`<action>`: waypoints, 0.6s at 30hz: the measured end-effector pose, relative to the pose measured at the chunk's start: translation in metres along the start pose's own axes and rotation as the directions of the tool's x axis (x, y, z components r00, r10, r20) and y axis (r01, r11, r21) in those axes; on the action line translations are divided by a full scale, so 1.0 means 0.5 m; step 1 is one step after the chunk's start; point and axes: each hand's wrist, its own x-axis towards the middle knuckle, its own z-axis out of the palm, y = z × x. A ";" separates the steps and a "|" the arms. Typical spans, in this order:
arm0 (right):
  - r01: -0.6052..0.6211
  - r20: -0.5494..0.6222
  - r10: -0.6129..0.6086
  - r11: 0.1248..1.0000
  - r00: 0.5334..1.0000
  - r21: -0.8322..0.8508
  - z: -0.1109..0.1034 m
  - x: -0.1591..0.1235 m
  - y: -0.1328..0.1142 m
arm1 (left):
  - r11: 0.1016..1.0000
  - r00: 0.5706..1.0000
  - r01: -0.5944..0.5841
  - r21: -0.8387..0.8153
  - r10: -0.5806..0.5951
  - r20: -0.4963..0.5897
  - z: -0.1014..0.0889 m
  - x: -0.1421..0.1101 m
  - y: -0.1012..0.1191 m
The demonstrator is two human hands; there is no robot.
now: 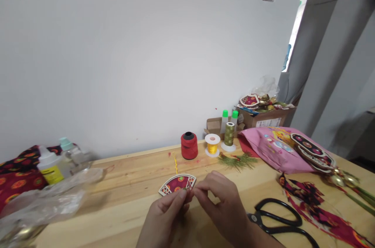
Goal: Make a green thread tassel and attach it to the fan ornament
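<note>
A fan-shaped wooden ornament [177, 183] with red patterned fabric lies on the wooden table [131, 177]. My left hand [165, 216] pinches its near edge, fingers closed. My right hand [222, 205] meets it from the right, fingertips pinched together at the same spot on something too small to make out. A short yellow thread [175, 163] lies just beyond the ornament.
Behind stand a red thread spool [189, 145], a yellow spool [212, 145] and an olive spool [229, 134]. Black scissors [278, 220] lie at right, near a pink cloth [272, 146] and fabric scraps. Glue bottles [51, 166] and clear plastic sit at left. A cardboard box [268, 117] stands behind.
</note>
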 end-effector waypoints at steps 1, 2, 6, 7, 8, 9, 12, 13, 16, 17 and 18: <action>-0.011 -0.016 0.011 1.000 1.000 0.011 0.000 0.001 0.000 | 1.000 1.000 0.009 -0.018 -0.009 -0.009 0.002 -0.001 0.002; -0.014 -0.028 0.015 1.000 0.999 0.019 0.000 0.001 0.001 | 0.999 1.000 0.014 -0.032 -0.015 -0.010 0.002 -0.002 0.003; 0.038 -0.014 -0.038 0.999 0.999 0.010 0.001 0.001 0.001 | 0.999 0.998 0.018 -0.042 -0.015 0.055 -0.003 0.000 0.004; 0.054 0.000 -0.054 0.999 0.999 0.006 0.001 0.001 0.001 | 0.999 0.997 0.019 -0.040 -0.016 0.074 -0.005 0.002 0.004; 0.069 0.015 -0.069 0.998 0.998 0.001 0.001 0.001 0.001 | 0.999 0.996 0.018 -0.042 -0.014 0.086 -0.007 0.003 0.003; 0.082 0.028 -0.081 0.997 0.996 -0.004 0.002 0.001 0.001 | 0.999 0.996 0.019 -0.050 -0.014 0.093 -0.007 0.004 0.003; 0.113 0.058 -0.111 0.993 0.992 -0.028 0.005 0.000 0.003 | 0.992 0.995 0.035 -0.121 -0.023 0.100 -0.006 0.004 0.002; 0.123 0.066 -0.121 0.992 0.990 -0.035 0.007 0.000 0.003 | 0.987 0.994 0.047 -0.155 -0.032 0.101 -0.005 0.003 0.002; 0.139 0.081 -0.135 0.989 0.988 -0.041 0.012 0.000 0.006 | 0.963 0.992 0.091 -0.256 -0.065 0.109 -0.001 0.002 0.002; 0.137 0.084 -0.133 0.990 0.988 -0.040 0.013 0.000 0.007 | 0.955 0.990 0.105 -0.277 -0.074 0.118 -0.001 0.001 0.003; 0.135 0.083 -0.131 0.990 0.988 -0.039 0.014 0.000 0.008 | 0.949 0.988 0.117 -0.292 -0.082 0.131 0.000 0.001 0.003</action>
